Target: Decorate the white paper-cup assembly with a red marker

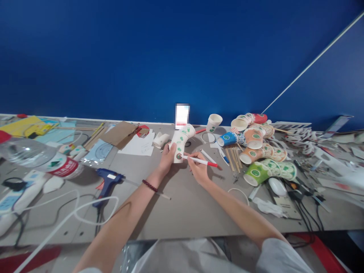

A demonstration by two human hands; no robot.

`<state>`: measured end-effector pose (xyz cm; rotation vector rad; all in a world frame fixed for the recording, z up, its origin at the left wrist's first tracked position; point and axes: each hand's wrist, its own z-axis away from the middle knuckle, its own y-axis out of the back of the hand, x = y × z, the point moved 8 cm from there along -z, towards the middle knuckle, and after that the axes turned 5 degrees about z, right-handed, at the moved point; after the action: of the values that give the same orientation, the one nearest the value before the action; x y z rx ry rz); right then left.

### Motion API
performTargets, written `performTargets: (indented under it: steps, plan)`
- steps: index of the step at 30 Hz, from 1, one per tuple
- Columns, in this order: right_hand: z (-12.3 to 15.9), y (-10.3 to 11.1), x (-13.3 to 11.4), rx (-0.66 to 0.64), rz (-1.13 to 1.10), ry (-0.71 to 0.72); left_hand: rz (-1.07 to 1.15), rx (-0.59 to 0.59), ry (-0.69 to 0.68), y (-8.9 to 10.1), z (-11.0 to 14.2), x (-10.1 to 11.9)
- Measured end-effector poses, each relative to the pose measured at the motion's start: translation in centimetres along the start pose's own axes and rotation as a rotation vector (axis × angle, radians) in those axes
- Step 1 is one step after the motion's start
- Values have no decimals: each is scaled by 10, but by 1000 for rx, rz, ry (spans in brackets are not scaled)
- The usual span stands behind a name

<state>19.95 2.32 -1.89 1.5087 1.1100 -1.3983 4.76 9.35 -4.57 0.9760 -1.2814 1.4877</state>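
White curved paper-cup piece (pixel 182 137) with green prints, red-and-white marker (pixel 202 161) slanted at its near end

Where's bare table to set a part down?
Largest: the table between left forearm and right forearm, from the held cups to the front edge. Smaller: between the blue glue gun and left forearm. Crowded: far left, bottle and power strip; right, stacked paper cups.
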Motion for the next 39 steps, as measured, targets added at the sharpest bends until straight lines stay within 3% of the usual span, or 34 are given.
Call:
performTargets:
  steps: [17, 39]
  plan:
    - [-2, 1, 1, -33, 67, 93, -39, 19, -12, 2, -1, 0]
    - [-2, 0, 5, -39, 30, 67, -46, 33, 2, 2, 2, 4]
